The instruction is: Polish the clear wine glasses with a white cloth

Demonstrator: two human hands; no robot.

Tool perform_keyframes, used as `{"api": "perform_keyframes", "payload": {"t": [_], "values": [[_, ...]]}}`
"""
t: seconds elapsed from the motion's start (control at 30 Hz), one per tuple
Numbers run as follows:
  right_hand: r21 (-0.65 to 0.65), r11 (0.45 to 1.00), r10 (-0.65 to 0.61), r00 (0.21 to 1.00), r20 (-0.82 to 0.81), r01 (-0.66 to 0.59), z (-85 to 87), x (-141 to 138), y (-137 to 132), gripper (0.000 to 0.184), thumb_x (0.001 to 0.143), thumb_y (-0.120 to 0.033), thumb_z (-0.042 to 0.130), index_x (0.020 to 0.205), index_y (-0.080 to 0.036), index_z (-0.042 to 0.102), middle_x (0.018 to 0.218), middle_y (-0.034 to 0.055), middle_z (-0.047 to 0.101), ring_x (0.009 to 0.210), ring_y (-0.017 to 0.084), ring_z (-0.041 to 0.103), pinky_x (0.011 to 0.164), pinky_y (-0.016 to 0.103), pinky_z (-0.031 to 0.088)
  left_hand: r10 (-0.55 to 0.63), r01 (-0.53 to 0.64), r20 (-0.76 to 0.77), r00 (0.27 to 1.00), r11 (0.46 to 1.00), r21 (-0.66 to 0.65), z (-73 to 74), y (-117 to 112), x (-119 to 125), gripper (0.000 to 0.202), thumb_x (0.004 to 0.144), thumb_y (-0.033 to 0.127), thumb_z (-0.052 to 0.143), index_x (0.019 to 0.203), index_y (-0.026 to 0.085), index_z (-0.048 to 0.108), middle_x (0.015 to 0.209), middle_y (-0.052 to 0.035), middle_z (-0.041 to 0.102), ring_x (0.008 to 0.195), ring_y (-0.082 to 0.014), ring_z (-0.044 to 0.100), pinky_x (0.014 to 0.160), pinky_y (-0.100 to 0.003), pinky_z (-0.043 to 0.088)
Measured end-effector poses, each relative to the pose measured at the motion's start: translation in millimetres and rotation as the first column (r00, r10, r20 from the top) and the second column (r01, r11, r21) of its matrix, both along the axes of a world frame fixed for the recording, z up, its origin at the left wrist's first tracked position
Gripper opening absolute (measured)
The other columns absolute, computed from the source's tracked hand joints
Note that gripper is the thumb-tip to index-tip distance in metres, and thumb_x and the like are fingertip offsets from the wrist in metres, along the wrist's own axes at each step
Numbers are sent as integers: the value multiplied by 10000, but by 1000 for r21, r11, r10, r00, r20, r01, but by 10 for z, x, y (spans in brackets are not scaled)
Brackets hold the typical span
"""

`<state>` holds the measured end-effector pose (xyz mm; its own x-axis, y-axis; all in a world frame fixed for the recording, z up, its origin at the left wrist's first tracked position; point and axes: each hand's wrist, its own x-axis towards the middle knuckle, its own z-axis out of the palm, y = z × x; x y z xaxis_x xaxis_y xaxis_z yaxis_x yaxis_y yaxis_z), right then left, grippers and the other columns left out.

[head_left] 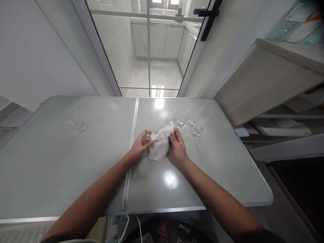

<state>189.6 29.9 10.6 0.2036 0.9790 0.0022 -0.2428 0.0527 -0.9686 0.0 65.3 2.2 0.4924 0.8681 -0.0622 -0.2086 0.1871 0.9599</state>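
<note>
A white cloth [160, 145] is stretched between my two hands, a little above the right half of the table. My left hand [141, 145] pinches its left edge between thumb and fingers. At the cloth's upper right corner, my right hand [178, 145] grips it with the fingers closed. Just beyond the cloth, several clear stemmed glasses [194, 124] stand close together, their rims hard to make out. Another clear glass object [82, 127] is on the left half of the table, faint against the surface. Whether the cloth hides anything inside it, I cannot tell.
The pale grey folding table [101, 179] has a metal seam [134, 125] down its middle. Behind it is a glass-paned door [149, 50] with a black handle [208, 13]. A wooden shelf unit [243, 81] borders the right side. White cables [139, 226] hang below the front edge.
</note>
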Motion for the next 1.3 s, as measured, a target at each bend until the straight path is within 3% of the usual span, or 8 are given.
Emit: {"api": "perform_keyframes", "payload": {"t": [0.33,0.63,0.73,0.8,0.9,1.0,1.17,1.3], "values": [[108,973,-217,963,159,202,147,112,-67,314,961,-557,636,956,-260,535,634,-76,454,564,118,408,538,220,356,70,-66,-17,997,982,179,49,5,-54,356,835,395,834,1107,181,746,1115,-89,679,824,-146,657,634,-228,526],[137,978,59,837,544,-158,6,160,35,418,866,-350,708,1252,-206,642,1190,77,677,1048,222,640,899,327,513,199,-139,-128,972,918,371,107,5,-163,358,925,394,741,1222,193,731,964,-49,716,700,-119,645,660,-247,541],[182,969,-40,622,782,-166,-54,212,39,210,866,-224,636,1062,-206,708,1015,65,644,953,229,620,885,356,507,374,-190,-188,908,768,612,126,52,-232,383,958,380,697,1297,203,678,1037,-65,749,846,-161,704,803,-306,586],[265,951,-149,515,844,-160,-60,255,30,132,864,-188,609,938,-206,717,1029,91,602,948,247,596,869,384,502,604,-268,-148,783,542,796,163,119,-342,291,981,346,657,1233,203,680,1036,-71,751,906,-179,697,860,-344,577],[416,893,-326,396,859,-168,-25,302,9,67,817,-199,679,877,-217,702,1299,135,559,1189,335,528,1006,485,429,891,-309,23,454,133,942,282,241,-700,139,995,307,604,1043,195,671,950,-83,712,932,-217,653,932,-422,524],[391,895,-269,440,857,-213,-32,307,-3,28,842,-193,637,845,-221,630,1035,72,654,997,278,593,946,440,434,984,-325,151,98,-112,939,450,301,-1265,230,948,396,656,1034,186,618,1007,-122,630,1058,-288,594,1024,-520,448],[132,991,-101,751,653,19,-140,242,4,228,954,-385,602,812,-229,513,643,-64,412,600,147,395,595,279,332,940,-442,160,-301,-286,850,477,298,-2123,755,721,581,861,1232,161,497,1254,-200,498,1264,-380,452,1105,-584,381],[93,996,-35,916,399,-3,-180,187,19,296,945,-469,645,851,-218,519,734,-50,451,676,141,424,617,256,348,982,-624,-35,-188,-92,776,137,448,-2371,991,650,524,924,1393,146,389,1413,-221,478,1284,-338,526,1138,-527,419]]}}
